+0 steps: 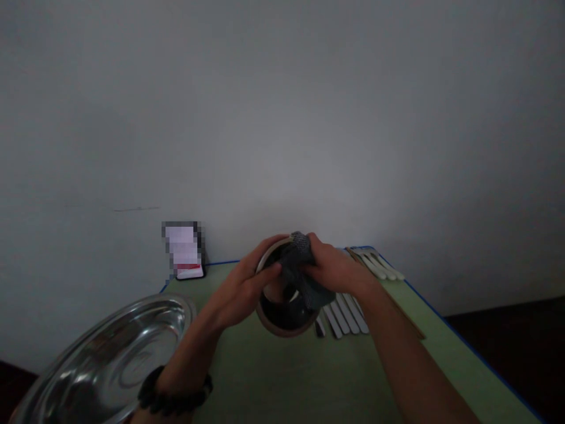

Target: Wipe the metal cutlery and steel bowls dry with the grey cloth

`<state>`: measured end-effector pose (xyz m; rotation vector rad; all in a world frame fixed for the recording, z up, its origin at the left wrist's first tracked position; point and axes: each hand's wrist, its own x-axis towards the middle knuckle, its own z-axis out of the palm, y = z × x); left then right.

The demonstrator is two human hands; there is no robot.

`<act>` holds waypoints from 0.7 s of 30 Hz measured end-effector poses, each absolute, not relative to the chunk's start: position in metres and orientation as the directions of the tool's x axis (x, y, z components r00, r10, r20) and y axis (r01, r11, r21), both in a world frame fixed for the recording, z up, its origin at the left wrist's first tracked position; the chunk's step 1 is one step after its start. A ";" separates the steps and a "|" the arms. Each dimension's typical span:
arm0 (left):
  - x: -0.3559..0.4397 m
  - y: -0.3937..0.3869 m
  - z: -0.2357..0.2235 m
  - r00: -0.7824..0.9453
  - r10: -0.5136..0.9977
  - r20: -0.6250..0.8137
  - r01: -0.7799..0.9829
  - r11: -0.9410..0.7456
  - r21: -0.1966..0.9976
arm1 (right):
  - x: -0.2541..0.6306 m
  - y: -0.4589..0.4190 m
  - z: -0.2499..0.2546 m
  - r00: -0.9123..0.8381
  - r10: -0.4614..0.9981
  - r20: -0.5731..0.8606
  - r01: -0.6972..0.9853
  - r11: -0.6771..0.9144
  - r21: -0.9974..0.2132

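Note:
My left hand (241,291) grips the rim of a dark bowl (282,318), tilted up above the green table (273,377). My right hand (333,271) is closed on a grey cloth (300,262), pressing it over the bowl's far rim and into the inside. Both hands meet at the bowl near the middle of the view. A dark bead bracelet (170,397) sits on my left wrist.
A large shiny steel basin (110,359) lies at the lower left. Several pale utensils (346,315) lie on the table behind the bowl, with more (379,265) by the far right corner. A small blurred screen (184,250) leans against the grey wall.

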<state>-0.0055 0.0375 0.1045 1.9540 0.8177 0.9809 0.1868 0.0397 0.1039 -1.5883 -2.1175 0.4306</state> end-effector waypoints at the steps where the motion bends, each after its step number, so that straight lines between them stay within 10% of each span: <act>1: -0.005 0.037 0.104 0.534 0.784 0.316 0.197 -0.479 0.855 | 0.186 0.038 0.105 -0.244 0.952 0.185 0.825 0.304 -0.476; 12: 0.017 0.034 0.093 0.246 0.757 0.606 0.172 -0.649 0.741 | 0.174 0.054 0.100 0.213 0.908 0.361 0.761 0.077 -0.644; 21: 0.000 0.039 0.097 0.303 0.822 0.482 0.097 -0.530 0.843 | 0.178 0.054 0.090 -0.047 0.965 0.258 0.762 0.202 -0.615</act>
